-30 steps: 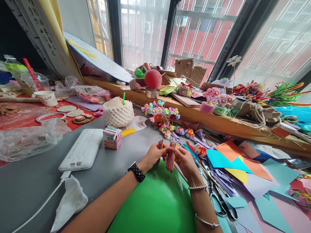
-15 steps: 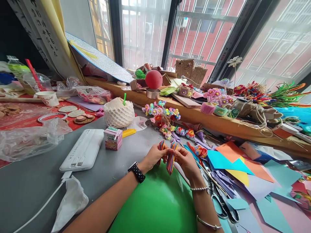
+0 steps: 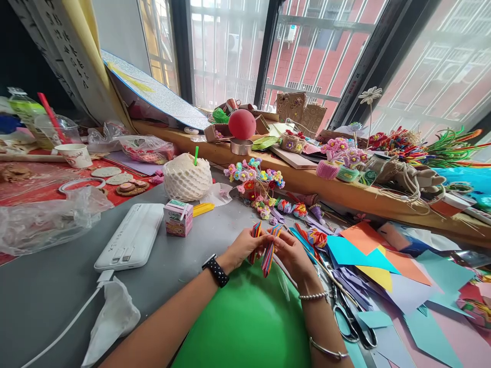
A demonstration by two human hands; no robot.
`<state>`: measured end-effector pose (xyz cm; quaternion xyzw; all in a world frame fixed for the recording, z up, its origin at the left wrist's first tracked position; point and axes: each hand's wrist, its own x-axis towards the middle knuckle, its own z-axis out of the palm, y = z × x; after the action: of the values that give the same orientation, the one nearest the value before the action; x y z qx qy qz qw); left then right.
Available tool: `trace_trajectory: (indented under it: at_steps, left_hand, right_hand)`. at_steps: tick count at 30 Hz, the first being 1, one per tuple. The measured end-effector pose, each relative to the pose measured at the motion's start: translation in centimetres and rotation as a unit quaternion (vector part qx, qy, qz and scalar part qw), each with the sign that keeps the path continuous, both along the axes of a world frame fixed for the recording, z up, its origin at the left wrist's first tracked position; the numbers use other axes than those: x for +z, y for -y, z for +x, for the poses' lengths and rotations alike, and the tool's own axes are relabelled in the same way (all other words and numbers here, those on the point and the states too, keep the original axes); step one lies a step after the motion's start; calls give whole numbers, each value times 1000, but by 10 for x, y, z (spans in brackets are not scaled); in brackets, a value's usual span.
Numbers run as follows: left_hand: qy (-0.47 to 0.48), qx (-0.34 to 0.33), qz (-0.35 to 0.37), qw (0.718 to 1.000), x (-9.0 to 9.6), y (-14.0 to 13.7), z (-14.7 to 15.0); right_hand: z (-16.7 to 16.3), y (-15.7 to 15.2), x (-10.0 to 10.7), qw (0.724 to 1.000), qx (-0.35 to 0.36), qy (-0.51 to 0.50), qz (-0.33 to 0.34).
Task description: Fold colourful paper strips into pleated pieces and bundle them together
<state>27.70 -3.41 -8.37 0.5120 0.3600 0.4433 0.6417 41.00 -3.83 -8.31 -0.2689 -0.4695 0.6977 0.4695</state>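
Note:
Both my hands meet just above a large green balloon (image 3: 249,317) at the table's near edge. My left hand (image 3: 245,247), with a black dotted watch strap at its wrist, is closed in a pinch on a folded piece of striped multicoloured paper (image 3: 269,258). Closed on the same paper from the right side is my right hand (image 3: 294,251), a beaded bracelet below it. The paper's pleats stick out above and below my fingers in two parts. My fingertips hide its middle.
Left on the grey table lie a white power bank (image 3: 130,237), a small pink drink carton (image 3: 178,219) and a netted coconut (image 3: 187,178). To the right are scissors (image 3: 347,319) and coloured paper sheets (image 3: 383,260). Behind my hands stand small crocheted flowers (image 3: 253,176).
The striped paper has tilted slightly, its pleats a little more spread. My hands stay in nearly the same place, still pinching it.

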Motion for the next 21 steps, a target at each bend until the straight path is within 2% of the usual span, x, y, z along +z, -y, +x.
trace_trajectory:
  at_steps: [5,11,17,21]
  left_hand:
    - [22,-50,-41,998,-1,0,1]
    - [44,-173,-110,978,7,4,-2]
    - [-1,-251,-108,962,16,8,-8]
    - [-15,-263,-98,960,18,10,-8]
  right_hand:
    - [5,0,-1,1000,-1,-21,-18]
    - [14,-3,-1,998,-18,-44,-38]
    - [16,-1,1,1000,-6,-2,-27]
    - [16,0,1,1000,28,-3,-11]
